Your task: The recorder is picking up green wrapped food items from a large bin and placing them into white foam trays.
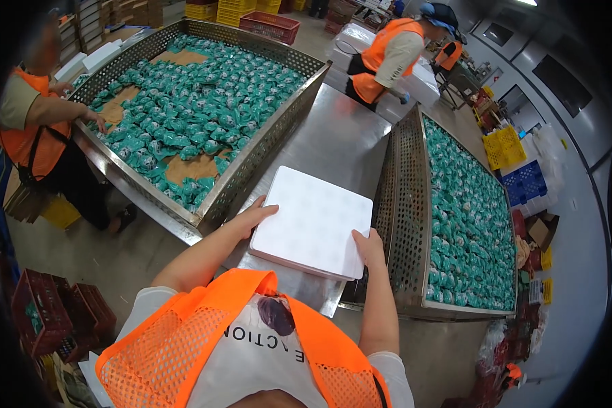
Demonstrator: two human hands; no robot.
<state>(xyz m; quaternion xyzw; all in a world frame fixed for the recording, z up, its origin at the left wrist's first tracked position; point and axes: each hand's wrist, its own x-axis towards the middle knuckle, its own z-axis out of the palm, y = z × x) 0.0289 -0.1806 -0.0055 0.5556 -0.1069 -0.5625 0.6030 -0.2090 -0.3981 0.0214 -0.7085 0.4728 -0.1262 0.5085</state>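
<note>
A white foam slab (311, 217), perhaps a box lid or shallow box, lies over the near part of a steel table (333, 122) between two perforated metal bins. My left hand (260, 216) grips its left side with the thumb on top. My right hand (366, 246) holds its right edge, thumb along the top. The left bin (298, 117) holds several green-wrapped round items (204, 95) on brown paper. The right bin (406, 204) is densely filled with similar green packets (466, 231).
A co-worker in an orange vest (41, 136) reaches at the left bin; another (381, 58) stands beyond the table by white foam boxes (421, 85). Red crates (47, 316) sit at lower left. Yellow crates (503, 149), a blue crate (523, 182) and bags line the right wall (578, 258).
</note>
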